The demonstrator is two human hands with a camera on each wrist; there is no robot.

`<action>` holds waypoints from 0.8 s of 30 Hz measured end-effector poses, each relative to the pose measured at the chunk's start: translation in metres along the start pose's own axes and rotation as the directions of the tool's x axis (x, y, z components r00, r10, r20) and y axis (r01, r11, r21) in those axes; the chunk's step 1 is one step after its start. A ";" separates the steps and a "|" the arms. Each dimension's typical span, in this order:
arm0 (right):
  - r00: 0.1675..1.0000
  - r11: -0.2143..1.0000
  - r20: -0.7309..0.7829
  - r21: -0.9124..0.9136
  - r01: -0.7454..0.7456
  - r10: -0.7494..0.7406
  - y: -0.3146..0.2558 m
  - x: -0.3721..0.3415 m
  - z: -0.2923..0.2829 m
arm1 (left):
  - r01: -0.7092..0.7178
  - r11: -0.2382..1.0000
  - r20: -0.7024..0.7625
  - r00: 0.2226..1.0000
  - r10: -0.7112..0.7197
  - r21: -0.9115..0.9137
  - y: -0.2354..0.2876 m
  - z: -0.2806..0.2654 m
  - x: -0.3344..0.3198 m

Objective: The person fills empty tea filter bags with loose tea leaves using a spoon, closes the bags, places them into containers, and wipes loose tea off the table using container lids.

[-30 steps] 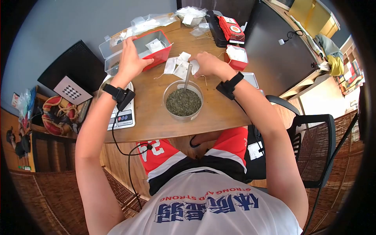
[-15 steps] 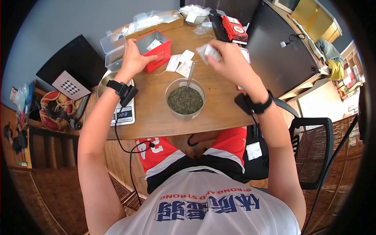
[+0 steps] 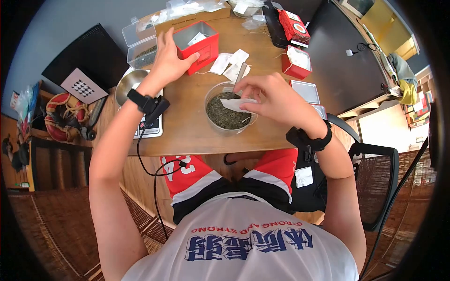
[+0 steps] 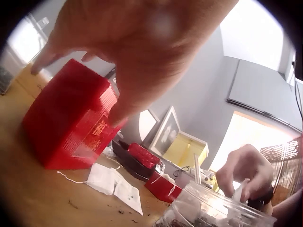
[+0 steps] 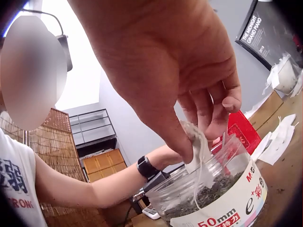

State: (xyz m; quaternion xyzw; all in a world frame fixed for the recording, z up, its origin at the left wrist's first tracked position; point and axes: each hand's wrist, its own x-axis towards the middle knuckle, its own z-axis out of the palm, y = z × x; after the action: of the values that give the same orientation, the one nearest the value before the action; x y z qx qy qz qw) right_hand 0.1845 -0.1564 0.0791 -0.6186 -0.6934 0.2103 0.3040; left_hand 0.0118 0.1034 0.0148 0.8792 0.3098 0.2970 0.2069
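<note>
My left hand [image 3: 168,63] holds a red box [image 3: 206,49], thumb on its near side and fingers at the far left edge. A white tea bag lies inside the box. Between thumb and fingers, my right hand [image 3: 276,96] pinches another white tea bag [image 3: 238,104], its string [image 5: 197,189] hanging down. This bag is over a clear plastic tub [image 5: 258,189] of dark, dried tea leaves [image 3: 222,117]. A spoon handle [image 3: 241,74] sticks up from the tub, partly behind the right hand. Several flat white tea bags [image 3: 220,63] lie between box and tub.
At the left, a steel bowl [image 3: 125,88] sits on a kitchen scale [image 3: 152,130]. A clear lidded box [image 3: 142,54] stands behind it. To the right are a smaller red box [image 3: 294,71] of white bags, a silvery lid [image 3: 304,91] and a red packet [image 3: 294,29].
My right hand lifted a tea bag from the pile, swung it right, then brought it back over the tub. The left hand stays at the red box.
</note>
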 end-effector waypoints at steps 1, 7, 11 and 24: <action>0.999 0.999 0.012 0.029 -0.033 0.033 -0.002 0.000 -0.003 | -0.117 0.991 -0.155 0.980 0.125 0.061 0.014 -0.004 -0.008; 0.992 0.966 0.019 0.227 -0.124 0.123 0.000 0.012 -0.010 | -0.338 0.820 0.100 0.899 0.427 -0.462 0.095 -0.035 -0.052; 0.997 0.967 0.062 0.246 -0.059 0.045 0.005 0.024 -0.010 | 0.089 0.792 0.464 0.847 0.260 -0.604 0.106 -0.043 -0.054; 0.967 0.707 0.255 0.679 -0.198 0.025 0.043 0.031 -0.012 | 0.154 0.630 0.442 0.834 0.329 -0.761 0.062 -0.012 -0.058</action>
State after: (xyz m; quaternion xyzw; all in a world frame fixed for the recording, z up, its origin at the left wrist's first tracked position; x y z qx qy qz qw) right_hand 0.2219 -0.1211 0.0640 -0.4702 -0.5534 0.5439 0.4205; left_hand -0.0069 0.0218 0.0348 0.7654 0.0354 0.1485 0.6252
